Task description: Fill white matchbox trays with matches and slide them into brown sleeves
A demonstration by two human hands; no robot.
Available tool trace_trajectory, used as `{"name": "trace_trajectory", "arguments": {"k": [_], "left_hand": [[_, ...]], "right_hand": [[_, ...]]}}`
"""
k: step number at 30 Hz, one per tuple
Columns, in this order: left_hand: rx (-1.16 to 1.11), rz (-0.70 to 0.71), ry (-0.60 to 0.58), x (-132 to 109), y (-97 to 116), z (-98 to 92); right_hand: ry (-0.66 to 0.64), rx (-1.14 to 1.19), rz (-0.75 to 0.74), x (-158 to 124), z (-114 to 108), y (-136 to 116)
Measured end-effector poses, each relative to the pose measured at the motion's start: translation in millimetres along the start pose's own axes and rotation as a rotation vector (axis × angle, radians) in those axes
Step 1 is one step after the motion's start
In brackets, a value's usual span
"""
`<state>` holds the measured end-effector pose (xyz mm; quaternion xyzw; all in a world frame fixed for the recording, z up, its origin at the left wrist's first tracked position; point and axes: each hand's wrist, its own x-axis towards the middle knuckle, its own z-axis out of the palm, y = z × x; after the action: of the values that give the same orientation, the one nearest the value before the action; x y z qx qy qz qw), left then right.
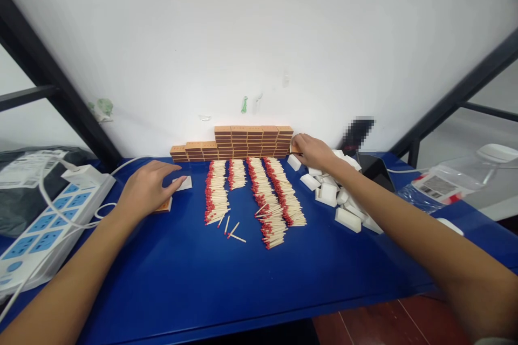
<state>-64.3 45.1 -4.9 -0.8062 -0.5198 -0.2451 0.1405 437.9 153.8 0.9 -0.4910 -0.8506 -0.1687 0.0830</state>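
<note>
My left hand (148, 188) hovers low over the left of the blue table, thumb and fingers apart. Beside its thumb lies a small white matchbox tray (185, 183), and an orange matchbox (164, 206) is partly hidden beneath the hand. With closed fingers, my right hand (311, 151) grips a matchbox (295, 149) at the right end of the matchbox stack (253, 143) by the wall. In front of the stack, red-headed matches (265, 199) lie in several long rows. A few loose matches (232, 230) are scattered at the front.
White matchbox trays (327, 194) are heaped under my right forearm. A power strip (56, 226) with white cables and a dark plastic package (24, 183) are at left. To the right are a black object (376, 172) and a clear plastic bottle (445, 180).
</note>
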Motion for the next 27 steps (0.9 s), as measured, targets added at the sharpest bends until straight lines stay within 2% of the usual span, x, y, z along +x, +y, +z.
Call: {"name": "trace_trajectory", "arguments": {"k": [5, 13, 18, 23, 27], "left_hand": [[-0.018, -0.026, -0.031, 0.3, 0.9, -0.5], [-0.024, -0.034, -0.042, 1.9, 2.8, -3.5], [-0.035, -0.044, -0.051, 1.4, 2.3, -2.9], [-0.024, -0.058, -0.046, 0.8, 0.8, -4.6], [-0.021, -0.093, -0.055, 2.0, -0.6, -9.5]], "right_hand": [[-0.070, 0.075, 0.051, 1.5, 7.2, 4.4], [-0.224, 0.137, -0.020, 17.8, 1.0, 16.2], [-0.312, 0.162, 0.023, 20.3, 4.9, 23.7], [-0.319, 0.179, 0.090, 18.0, 6.2, 26.2], [-0.274, 0.178, 0.142, 15.2, -4.5, 28.9]]}}
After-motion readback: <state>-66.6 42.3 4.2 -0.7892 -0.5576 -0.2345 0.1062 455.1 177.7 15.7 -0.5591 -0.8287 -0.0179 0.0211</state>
